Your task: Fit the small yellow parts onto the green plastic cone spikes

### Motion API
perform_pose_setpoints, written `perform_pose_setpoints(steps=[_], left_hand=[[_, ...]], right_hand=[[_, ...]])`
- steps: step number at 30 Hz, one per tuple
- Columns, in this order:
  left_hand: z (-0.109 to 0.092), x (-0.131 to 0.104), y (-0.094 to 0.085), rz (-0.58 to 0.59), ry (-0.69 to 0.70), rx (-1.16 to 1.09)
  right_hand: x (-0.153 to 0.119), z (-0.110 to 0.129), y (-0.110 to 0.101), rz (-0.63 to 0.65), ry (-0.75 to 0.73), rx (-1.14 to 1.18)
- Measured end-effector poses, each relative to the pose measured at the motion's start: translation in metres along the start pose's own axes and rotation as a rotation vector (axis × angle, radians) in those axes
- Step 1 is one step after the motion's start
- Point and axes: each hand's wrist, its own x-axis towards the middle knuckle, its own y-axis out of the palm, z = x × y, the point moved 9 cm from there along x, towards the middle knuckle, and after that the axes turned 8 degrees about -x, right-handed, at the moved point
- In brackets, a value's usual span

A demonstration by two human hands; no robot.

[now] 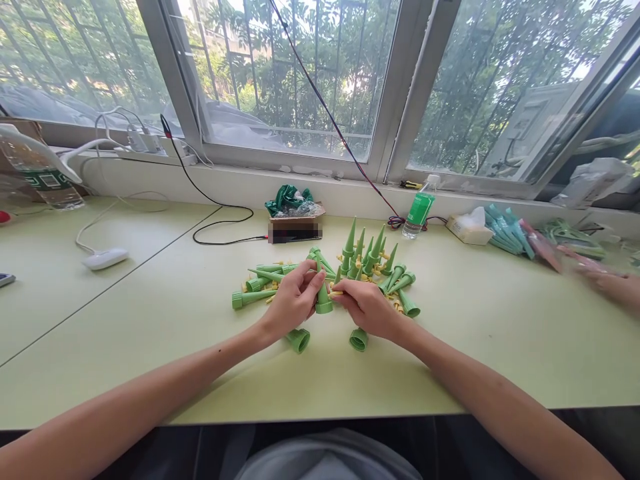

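My left hand (290, 300) is closed round a green plastic watering spike (324, 297), its wide collar end down and its tip up. In a pinch, my right hand (373, 308) holds a small yellow plastic valve (337, 293) against the side of that spike. Behind my right hand several green spikes (349, 245) stand upright with yellow valves on them. More spikes (250, 299) lie loose to the left, mixed with small yellow pieces. Nearer me, one spike (299, 340) lies below my left hand, and another (359, 339) shows its open collar below my right.
At the back stand a small cardboard box (296, 223) and a green-labelled bottle (420, 208). Farther right are a tissue pack (470, 225), teal packets (506, 230) and another person's blurred hand (610, 287). A white charger-like device (106, 259) and black cable (200, 230) lie left.
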Motion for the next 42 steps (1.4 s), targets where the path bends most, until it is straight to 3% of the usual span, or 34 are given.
perform_pose_setpoints(steps=[4,9,13,16,27,38,42], left_hand=[[-0.016,-0.004,0.001,0.016,0.207,0.265],[-0.035,-0.018,0.009,0.034,0.521,0.578],[-0.045,-0.029,0.019,0.092,0.731,0.663],[-0.049,-0.032,0.023,0.109,0.807,0.675],[-0.044,-0.028,0.019,0.059,0.754,0.701],[-0.037,-0.014,-0.001,-0.099,0.510,0.549],[-0.033,-0.011,-0.003,-0.105,0.443,0.513]], right_hand=[[-0.001,0.001,0.003,0.034,0.002,0.030],[0.000,-0.002,0.007,0.068,0.116,0.179],[0.000,-0.004,0.010,0.102,0.192,0.271],[0.001,-0.005,0.010,0.097,0.195,0.280],[0.001,-0.006,0.006,-0.005,0.141,0.106],[0.000,-0.001,-0.003,-0.068,0.138,0.172],[0.000,-0.001,-0.003,-0.072,0.111,0.147]])
